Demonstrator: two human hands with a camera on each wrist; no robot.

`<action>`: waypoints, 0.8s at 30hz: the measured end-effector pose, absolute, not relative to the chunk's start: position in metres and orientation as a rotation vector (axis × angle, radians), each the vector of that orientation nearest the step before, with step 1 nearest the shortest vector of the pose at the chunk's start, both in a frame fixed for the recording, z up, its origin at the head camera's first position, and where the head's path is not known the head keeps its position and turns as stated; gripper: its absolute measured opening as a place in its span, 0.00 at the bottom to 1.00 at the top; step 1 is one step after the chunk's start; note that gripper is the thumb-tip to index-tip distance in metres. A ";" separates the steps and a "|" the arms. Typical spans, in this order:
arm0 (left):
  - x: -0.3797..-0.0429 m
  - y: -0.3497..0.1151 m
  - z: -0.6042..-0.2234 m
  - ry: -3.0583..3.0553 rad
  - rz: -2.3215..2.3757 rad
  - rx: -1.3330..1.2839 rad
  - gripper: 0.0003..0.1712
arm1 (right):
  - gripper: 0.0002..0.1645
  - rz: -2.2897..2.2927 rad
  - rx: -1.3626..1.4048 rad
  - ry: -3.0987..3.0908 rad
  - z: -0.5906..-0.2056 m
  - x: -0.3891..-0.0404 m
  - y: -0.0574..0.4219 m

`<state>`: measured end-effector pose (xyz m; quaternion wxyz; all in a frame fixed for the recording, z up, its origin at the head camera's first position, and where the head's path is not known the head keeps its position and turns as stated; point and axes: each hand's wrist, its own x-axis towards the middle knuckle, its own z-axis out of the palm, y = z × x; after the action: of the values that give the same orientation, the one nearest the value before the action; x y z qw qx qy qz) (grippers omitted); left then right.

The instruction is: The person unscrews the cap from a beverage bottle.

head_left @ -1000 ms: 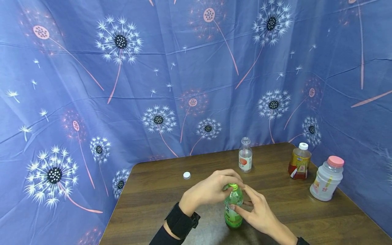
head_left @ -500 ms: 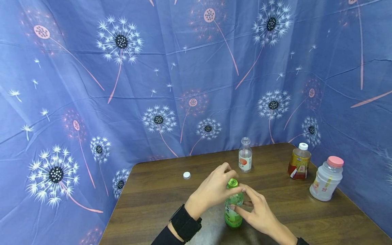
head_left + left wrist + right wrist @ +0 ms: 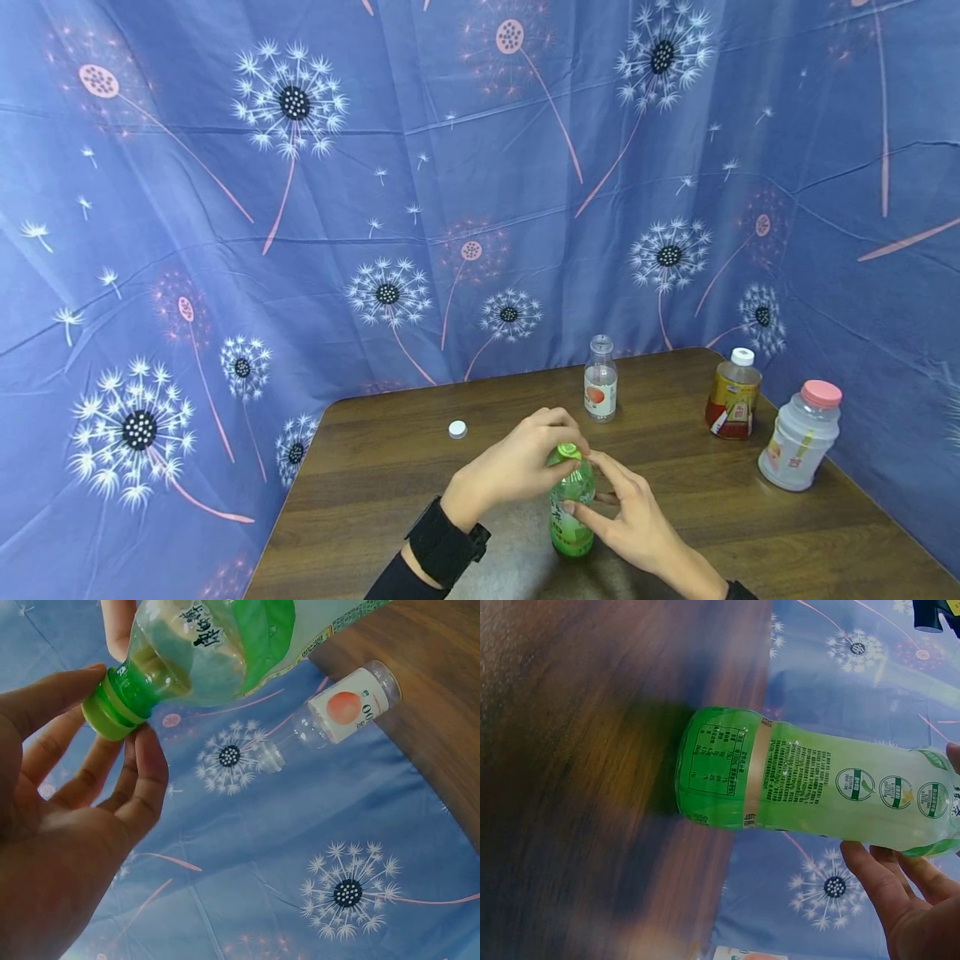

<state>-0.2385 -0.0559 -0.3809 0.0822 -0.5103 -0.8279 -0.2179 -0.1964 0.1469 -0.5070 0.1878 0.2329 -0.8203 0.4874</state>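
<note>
A curtained-off corner, whether of a home or office one cannot tell: a wood-grain table (image 3: 367, 492) set against creased blue dandelion-print cloth (image 3: 450, 183), which hangs along the far, left and right sides.

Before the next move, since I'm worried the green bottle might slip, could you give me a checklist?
1. Green bottle upright on the table: ok.
2. Right grip on it, thumb and fingers on opposite sides: ok.
3. Left grip pinching the green cap: ok.
4. Whether that cap is loose: cannot tell.
5. Clear bottle standing apart from the green one: ok.
6. Clear bottle capped, in case of a knock: not ok, uncapped.
</note>
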 end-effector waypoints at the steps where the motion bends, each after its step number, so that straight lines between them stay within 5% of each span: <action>1: -0.239 -0.056 -0.380 -2.472 -0.661 -1.541 0.07 | 0.37 1.373 0.656 -2.307 -0.507 -0.196 0.147; 13: -0.236 -0.058 -0.377 -2.458 -0.781 -1.625 0.16 | 0.39 1.412 0.676 -2.308 -0.507 -0.196 0.149; 17: -0.233 -0.055 -0.381 -2.461 -0.675 -1.479 0.15 | 0.39 1.405 0.681 -2.317 -0.505 -0.196 0.149; 24: -0.231 -0.047 -0.388 -2.514 -0.577 -1.177 0.28 | 0.41 1.427 0.671 -2.303 -0.505 -0.195 0.148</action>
<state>-0.2311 -0.0470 -0.3876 0.1527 -0.4103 -0.8763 -0.2012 -0.1953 0.1484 -0.5054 0.1744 0.2367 -0.8125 0.5033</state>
